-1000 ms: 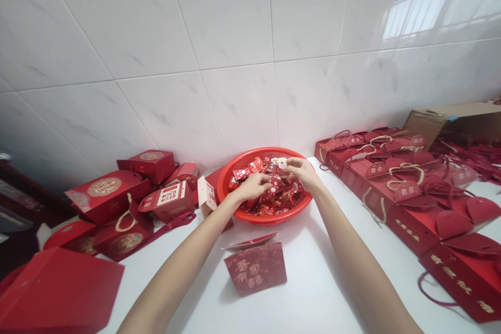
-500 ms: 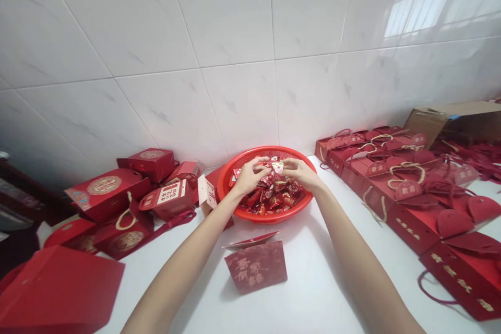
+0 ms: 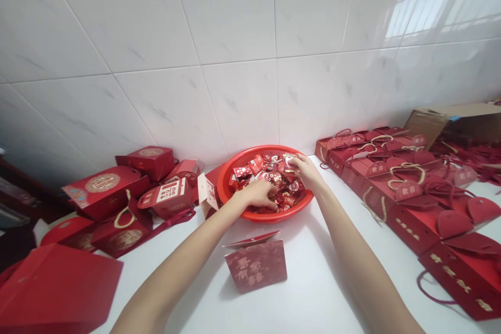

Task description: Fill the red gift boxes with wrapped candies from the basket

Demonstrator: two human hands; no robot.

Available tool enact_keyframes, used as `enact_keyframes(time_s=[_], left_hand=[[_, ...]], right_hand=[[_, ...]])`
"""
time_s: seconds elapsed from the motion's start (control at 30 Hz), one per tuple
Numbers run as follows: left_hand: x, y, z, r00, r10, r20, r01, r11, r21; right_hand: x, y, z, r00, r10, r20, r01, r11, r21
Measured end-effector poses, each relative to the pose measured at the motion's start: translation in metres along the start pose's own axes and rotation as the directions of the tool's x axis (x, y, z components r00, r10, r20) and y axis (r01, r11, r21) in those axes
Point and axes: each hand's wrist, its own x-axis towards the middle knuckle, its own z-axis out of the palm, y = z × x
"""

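Observation:
A red plastic basket (image 3: 274,215) full of wrapped candies (image 3: 274,180) stands against the tiled wall. My left hand (image 3: 260,194) reaches down into the candies near the basket's front, fingers curled; whether it grips one is hidden. At the basket's right side my right hand (image 3: 303,167) pinches a light-coloured wrapped candy (image 3: 288,160) between thumb and fingers. In front of the basket, a small dark red box (image 3: 256,266) with pale characters stands on the white table with its lid flap up.
Red gift boxes (image 3: 105,188) are piled at the left, with a large plain red one (image 3: 62,287) nearer. Rows of closed red boxes (image 3: 410,219) with rope handles line the right, before an open cardboard carton (image 3: 430,117).
My hands have moved apart. The left one went down into the candies towards the basket's front; the right one shifted slightly right with the light-coloured candy.

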Motion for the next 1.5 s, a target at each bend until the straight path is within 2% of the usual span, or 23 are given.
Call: enact_keyframes(time_s=[0.07, 0.13, 0.23, 0.53, 0.67, 0.83, 1.0, 1.13, 1.2, 1.27, 1.33, 1.43, 1.5], left_hand=[[0.001, 0.004, 0.0, 0.999, -0.052, 0.009, 0.05, 0.991, 0.127], [0.002, 0.005, -0.002, 0.997, -0.079, 0.004, 0.077, 0.98, 0.183], [0.0, 0.002, -0.005, 0.996, -0.083, -0.034, 0.087, 0.983, 0.159], [0.0, -0.015, -0.004, 0.962, -0.081, -0.261, 0.08, 0.997, -0.013], [0.002, -0.016, -0.004, 0.911, -0.089, -0.403, 0.06, 0.995, -0.083], [-0.001, -0.016, -0.008, 0.833, -0.085, -0.547, 0.03, 0.994, -0.109], [0.0, -0.02, -0.007, 0.707, 0.037, -0.706, -0.108, 0.993, -0.056], [0.004, -0.024, -0.004, 0.678, 0.165, -0.716, -0.269, 0.963, -0.032], [0.006, -0.024, -0.002, 0.682, 0.193, -0.705, -0.297, 0.955, -0.026], [0.006, -0.024, -0.002, 0.705, 0.176, -0.687, -0.278, 0.96, -0.04], [0.005, -0.022, -0.001, 0.759, 0.139, -0.636, -0.242, 0.967, -0.077], [0.003, -0.018, 0.001, 0.874, 0.071, -0.48, -0.171, 0.971, -0.167], [0.003, -0.014, 0.002, 0.918, 0.025, -0.396, -0.117, 0.971, -0.21]], right_hand=[[-0.003, -0.003, 0.002, 0.999, 0.042, 0.034, -0.042, 0.999, 0.008], [-0.006, -0.006, 0.003, 0.996, 0.062, 0.071, -0.062, 0.998, 0.006], [-0.009, -0.009, 0.003, 0.992, 0.049, 0.113, -0.049, 0.999, -0.002], [-0.009, -0.006, -0.001, 0.988, 0.038, 0.15, -0.031, 0.998, -0.047], [-0.01, -0.006, -0.001, 0.978, 0.016, 0.208, -0.009, 0.999, -0.034], [-0.009, -0.007, -0.002, 0.972, 0.036, 0.233, -0.041, 0.999, 0.019], [-0.007, -0.007, -0.005, 0.958, 0.099, 0.27, -0.119, 0.991, 0.061], [-0.01, -0.009, -0.005, 0.912, 0.148, 0.383, -0.171, 0.985, 0.027], [-0.011, -0.01, -0.005, 0.903, 0.156, 0.4, -0.179, 0.984, 0.02], [-0.01, -0.01, -0.005, 0.914, 0.138, 0.382, -0.163, 0.986, 0.034], [-0.01, -0.009, -0.005, 0.942, 0.105, 0.32, -0.127, 0.991, 0.049], [-0.009, -0.009, -0.005, 0.973, 0.073, 0.217, -0.085, 0.995, 0.048], [-0.009, -0.009, -0.004, 0.979, 0.072, 0.189, -0.082, 0.996, 0.041]])
